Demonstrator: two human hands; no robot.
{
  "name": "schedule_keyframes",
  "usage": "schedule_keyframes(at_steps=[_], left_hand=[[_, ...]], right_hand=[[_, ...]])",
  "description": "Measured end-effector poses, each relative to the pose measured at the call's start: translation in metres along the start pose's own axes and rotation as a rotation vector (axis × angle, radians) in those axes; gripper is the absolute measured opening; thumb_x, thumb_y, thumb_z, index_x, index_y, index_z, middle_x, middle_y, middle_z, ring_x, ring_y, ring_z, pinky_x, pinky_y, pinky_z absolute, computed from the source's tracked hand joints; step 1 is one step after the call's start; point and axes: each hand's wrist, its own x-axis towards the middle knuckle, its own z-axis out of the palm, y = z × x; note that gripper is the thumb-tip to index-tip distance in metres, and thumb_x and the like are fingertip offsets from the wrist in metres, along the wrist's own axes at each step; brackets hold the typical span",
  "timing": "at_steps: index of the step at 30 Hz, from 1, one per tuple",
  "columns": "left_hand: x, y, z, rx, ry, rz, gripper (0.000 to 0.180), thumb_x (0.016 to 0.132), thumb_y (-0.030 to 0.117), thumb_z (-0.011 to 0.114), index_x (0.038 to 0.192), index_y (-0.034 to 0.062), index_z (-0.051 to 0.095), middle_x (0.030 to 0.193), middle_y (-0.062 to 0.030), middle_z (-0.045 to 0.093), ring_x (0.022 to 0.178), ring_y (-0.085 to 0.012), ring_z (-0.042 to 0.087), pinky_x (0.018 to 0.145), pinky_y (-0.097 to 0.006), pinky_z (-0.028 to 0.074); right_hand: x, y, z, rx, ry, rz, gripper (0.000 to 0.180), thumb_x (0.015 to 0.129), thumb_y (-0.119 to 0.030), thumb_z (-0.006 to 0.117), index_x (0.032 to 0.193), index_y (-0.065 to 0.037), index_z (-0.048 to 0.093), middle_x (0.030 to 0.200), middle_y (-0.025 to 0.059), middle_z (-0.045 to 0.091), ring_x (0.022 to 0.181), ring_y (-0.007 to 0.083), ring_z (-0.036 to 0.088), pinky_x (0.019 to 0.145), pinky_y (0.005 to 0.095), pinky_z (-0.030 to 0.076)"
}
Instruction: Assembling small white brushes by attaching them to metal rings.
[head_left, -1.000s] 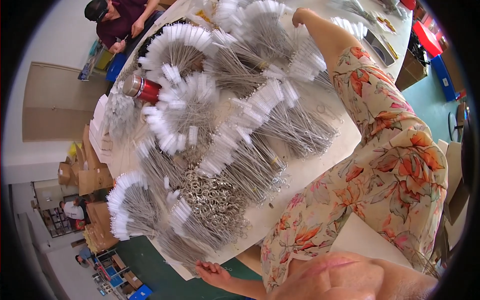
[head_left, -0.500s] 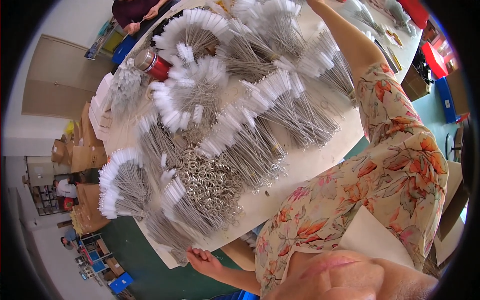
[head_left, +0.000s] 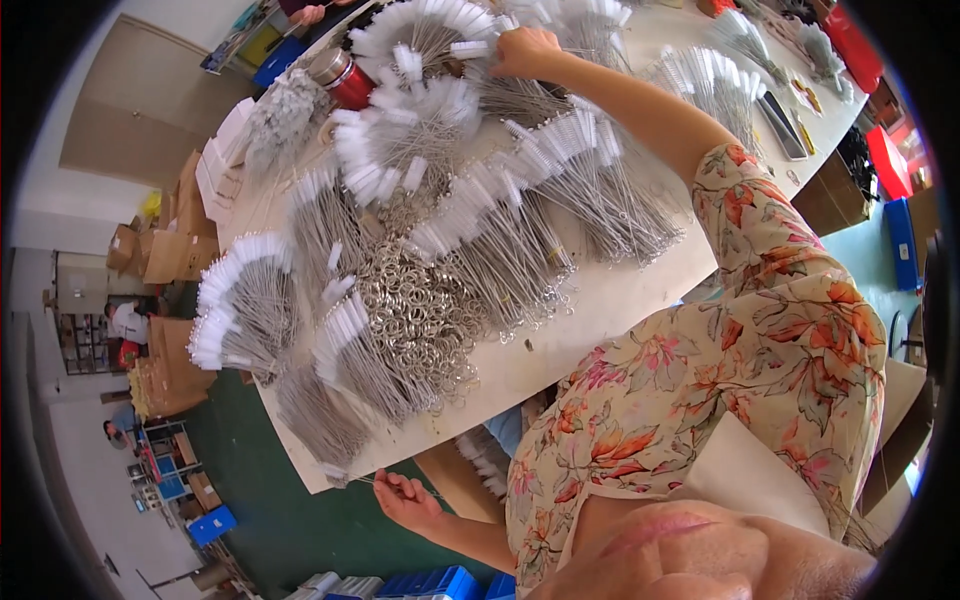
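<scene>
A pale worktop (head_left: 610, 310) is seen from above, covered with fanned bundles of thin wire-handled brushes with white bristle tips.

The person's right hand (head_left: 527, 52) reaches far across the worktop, the arm coming out of a floral short sleeve (head_left: 760, 330). Its fingers are curled down onto a bundle of white-tipped wire brushes (head_left: 430, 30) at the far edge; the grip looks closed around some of the wire stems, though exactly how many it holds cannot be told.

The person's left hand (head_left: 405, 497) is low, below the near edge of the worktop, over a dark green floor (head_left: 290, 520). Its thumb and fingers pinch narrowly on a thin wire piece (head_left: 372, 481) that points toward the worktop's corner.

Near the middle of the worktop lies a heap of small shiny metal rings (head_left: 415, 315), touching the brush bundles around it. To its left sits a fan of brushes with white tips (head_left: 235, 300); to its right, longer rows of brushes (head_left: 560, 190) spread toward the reaching arm. A red and silver cylindrical flask (head_left: 340, 78) stands at the far left side, just beside the brushes the right hand grasps.

Brown cardboard boxes (head_left: 160, 255) are stacked beyond the worktop's left side. Blue crates (head_left: 430, 583) sit on the floor near the left hand.
</scene>
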Motion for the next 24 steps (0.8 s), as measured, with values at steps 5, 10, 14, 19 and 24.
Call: schedule_keyframes(at_steps=[5, 10, 14, 19, 24], left_hand=[[-0.015, -0.004, -0.010, -0.038, 0.081, -0.001, 0.027, 0.094, 0.024, 0.048, 0.107, 0.0003, 0.053, 0.074, -0.0021, 0.051, 0.047, -0.0046, 0.035, 0.034, -0.018, 0.027], [-0.016, -0.013, -0.020, -0.059, 0.047, 0.007, 0.026, 0.095, 0.023, 0.047, 0.106, 0.0002, 0.054, 0.074, -0.0019, 0.051, 0.047, -0.0040, 0.037, 0.034, -0.017, 0.028], [-0.011, -0.020, -0.020, -0.030, 0.047, 0.021, 0.025, 0.095, 0.022, 0.047, 0.106, 0.0001, 0.054, 0.074, -0.0018, 0.051, 0.047, -0.0034, 0.037, 0.035, -0.017, 0.030], [-0.014, -0.018, -0.019, -0.043, 0.045, 0.035, 0.026, 0.095, 0.022, 0.047, 0.106, -0.0006, 0.053, 0.075, -0.0023, 0.052, 0.047, -0.0038, 0.037, 0.035, -0.017, 0.029], [0.003, -0.031, 0.013, -0.076, -0.035, -0.021, 0.025, 0.095, 0.021, 0.047, 0.105, -0.0008, 0.053, 0.075, -0.0026, 0.052, 0.047, -0.0046, 0.037, 0.035, -0.017, 0.027]], right_hand=[[0.004, -0.007, 0.010, -0.175, 0.037, 0.039, 0.038, 0.069, -0.039, 0.066, 0.091, -0.009, 0.067, 0.095, 0.0132, 0.066, 0.091, 0.0309, 0.063, 0.076, 0.0423, 0.049], [0.011, -0.002, 0.005, -0.175, 0.053, 0.143, 0.035, 0.074, -0.036, 0.067, 0.096, -0.009, 0.066, 0.100, 0.0119, 0.065, 0.096, 0.0283, 0.062, 0.078, 0.0402, 0.049], [0.024, 0.023, 0.015, 0.029, -0.018, 0.259, 0.041, 0.069, -0.040, 0.069, 0.095, -0.009, 0.067, 0.101, 0.0132, 0.065, 0.098, 0.0286, 0.061, 0.081, 0.0420, 0.049], [0.019, 0.019, 0.002, 0.163, -0.015, 0.168, 0.040, 0.067, -0.043, 0.067, 0.092, -0.012, 0.067, 0.093, 0.0099, 0.066, 0.089, 0.0271, 0.062, 0.078, 0.0398, 0.049], [0.014, 0.028, -0.015, -0.090, 0.171, 0.026, 0.022, 0.079, -0.033, 0.059, 0.088, -0.013, 0.065, 0.085, 0.0055, 0.067, 0.078, 0.0229, 0.064, 0.070, 0.0391, 0.050]])
